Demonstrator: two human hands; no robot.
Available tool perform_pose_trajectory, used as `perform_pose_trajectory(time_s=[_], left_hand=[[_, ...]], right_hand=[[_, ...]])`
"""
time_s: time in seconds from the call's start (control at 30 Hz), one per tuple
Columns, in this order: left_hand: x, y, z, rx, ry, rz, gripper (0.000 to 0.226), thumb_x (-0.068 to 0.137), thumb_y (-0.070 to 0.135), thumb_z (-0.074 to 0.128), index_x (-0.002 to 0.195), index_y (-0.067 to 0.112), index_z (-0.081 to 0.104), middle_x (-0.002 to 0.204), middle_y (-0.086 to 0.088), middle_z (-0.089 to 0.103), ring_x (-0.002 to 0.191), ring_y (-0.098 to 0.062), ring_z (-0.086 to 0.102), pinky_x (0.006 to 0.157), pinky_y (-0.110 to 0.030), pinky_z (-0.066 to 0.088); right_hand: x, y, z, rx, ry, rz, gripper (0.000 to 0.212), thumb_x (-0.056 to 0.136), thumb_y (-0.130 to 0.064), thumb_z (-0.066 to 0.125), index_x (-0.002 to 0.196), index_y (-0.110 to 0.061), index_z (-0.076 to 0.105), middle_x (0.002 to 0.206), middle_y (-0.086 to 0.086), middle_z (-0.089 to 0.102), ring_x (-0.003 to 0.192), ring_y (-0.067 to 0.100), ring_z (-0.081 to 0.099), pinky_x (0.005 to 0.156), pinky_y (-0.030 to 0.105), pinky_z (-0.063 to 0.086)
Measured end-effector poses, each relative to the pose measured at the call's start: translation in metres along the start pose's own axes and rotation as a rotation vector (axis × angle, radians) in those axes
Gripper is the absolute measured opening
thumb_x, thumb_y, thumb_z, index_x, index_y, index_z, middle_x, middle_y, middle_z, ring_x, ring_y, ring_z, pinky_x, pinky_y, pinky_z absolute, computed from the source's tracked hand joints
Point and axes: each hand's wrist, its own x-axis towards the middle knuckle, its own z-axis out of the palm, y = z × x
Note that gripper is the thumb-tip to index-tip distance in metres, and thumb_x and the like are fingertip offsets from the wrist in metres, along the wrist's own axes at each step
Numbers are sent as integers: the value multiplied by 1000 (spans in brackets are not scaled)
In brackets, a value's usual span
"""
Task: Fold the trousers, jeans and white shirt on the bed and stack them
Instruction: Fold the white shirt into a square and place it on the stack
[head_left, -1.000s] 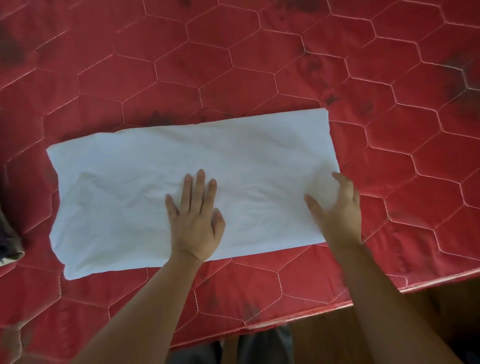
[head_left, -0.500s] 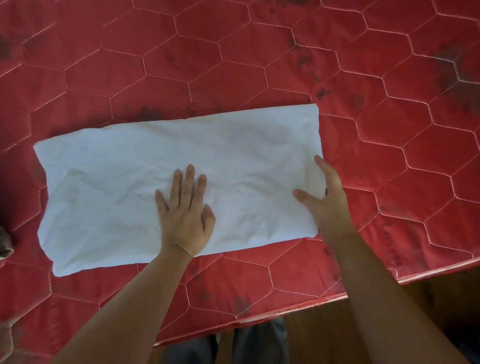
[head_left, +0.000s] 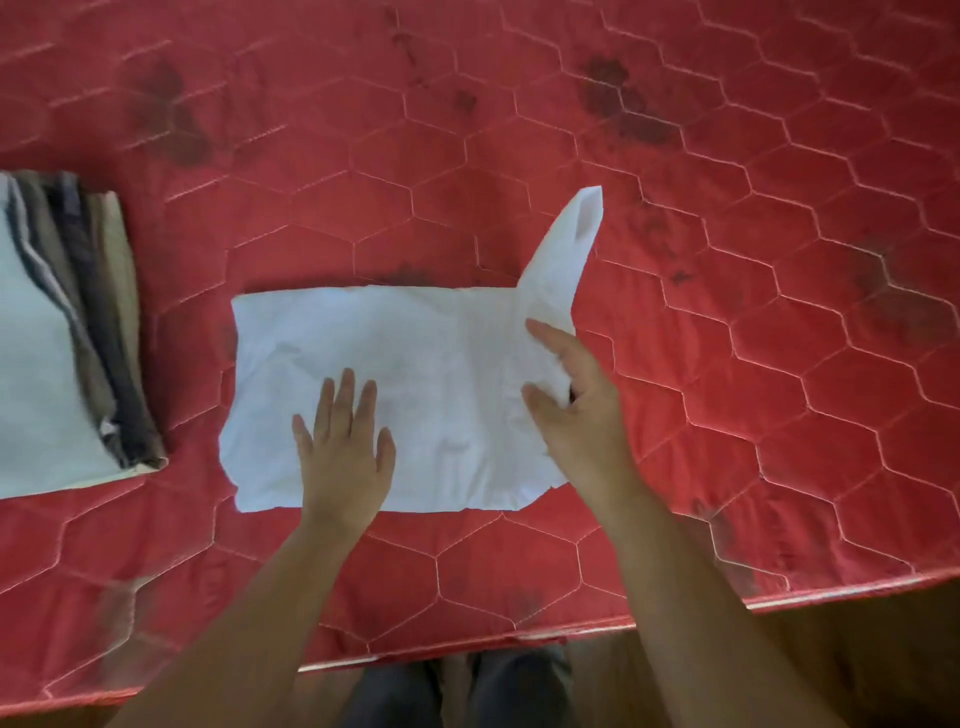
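Note:
The white shirt (head_left: 415, 374) lies as a folded strip on the red quilted bed (head_left: 727, 364). My left hand (head_left: 345, 447) presses flat on its near middle with straight fingers. My right hand (head_left: 576, 410) grips the shirt's right end between thumb and fingers and holds it lifted, so a white flap (head_left: 563, 254) stands up and points away from me. At the left edge of view sits a stack of folded clothes (head_left: 67, 332), with brown and dark layers showing at its side and a pale garment on top.
The bed's front edge (head_left: 571, 631) runs just below my forearms, with wooden floor and my legs (head_left: 493, 686) beyond it. Dark stains (head_left: 618, 104) mark the mattress at the back.
My right hand has taken hold of the shirt's right end and raised it leftward off the bed. The view has shifted, bringing the folded stack into sight at the left.

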Motion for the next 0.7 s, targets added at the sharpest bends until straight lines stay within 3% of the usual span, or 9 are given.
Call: perform_pose_trajectory(time_s=[0.1, 0.17, 0.27, 0.37, 0.47, 0.57, 0.63, 0.7], left_hand=[[-7, -41, -11, -1, -16, -162, 54, 95, 29, 41, 145, 19, 26, 156, -12, 10, 144, -28, 2, 108, -62, 6], [-14, -69, -16, 0, -55, -268, 57, 95, 33, 39, 147, 27, 16, 156, -11, -1, 143, -28, -7, 110, -60, 2], [-19, -89, -14, -57, -128, -321, 57, 95, 32, 40, 147, 28, 16, 156, -11, -2, 143, -30, -4, 111, -59, 8], [-24, -103, -10, -161, -162, -346, 56, 95, 28, 41, 146, 28, 19, 156, -9, 0, 142, -31, 8, 111, -55, 16], [-28, -114, -4, -169, -146, -333, 57, 95, 32, 42, 146, 31, 18, 157, -3, 2, 140, -28, 10, 110, -52, 21], [-29, -122, 3, -159, -134, -322, 59, 94, 40, 42, 146, 34, 15, 157, 6, 2, 140, -23, 9, 109, -48, 22], [-29, -124, 6, -168, -131, -321, 61, 93, 42, 44, 146, 35, 15, 156, 9, 3, 139, -20, 10, 108, -45, 23], [-28, -126, 7, -192, -117, -325, 62, 91, 41, 47, 145, 35, 18, 155, 12, 7, 137, -18, 13, 106, -42, 24]], right_hand=[[2, -15, 35, -89, -86, -20, 60, 86, 2, 48, 113, -51, 46, 93, -49, 49, 86, 19, 61, 72, 34, 55], [3, -20, 64, -133, -135, -49, 58, 86, 2, 46, 115, -48, 47, 89, -51, 48, 74, 26, 57, 65, 36, 55], [7, -19, 98, -171, -189, -52, 56, 86, 3, 45, 124, -39, 49, 100, -38, 50, 59, 3, 55, 66, 20, 50], [7, -13, 135, -248, -292, -45, 56, 87, 2, 44, 127, -36, 48, 104, -18, 49, 56, -12, 48, 64, 8, 38], [6, -2, 165, -330, -361, -58, 55, 87, 3, 44, 130, -33, 48, 106, -14, 51, 57, -10, 44, 72, 10, 42], [11, 7, 191, -386, -396, -61, 57, 87, 4, 43, 132, -31, 47, 126, -9, 56, 81, 3, 56, 86, 15, 40], [14, 12, 208, -422, -436, -58, 57, 87, 4, 43, 133, -30, 46, 128, -6, 56, 89, 12, 57, 83, 11, 40], [16, 17, 222, -443, -499, -46, 58, 87, 3, 42, 134, -31, 44, 116, -1, 60, 79, 12, 57, 71, 8, 42]])
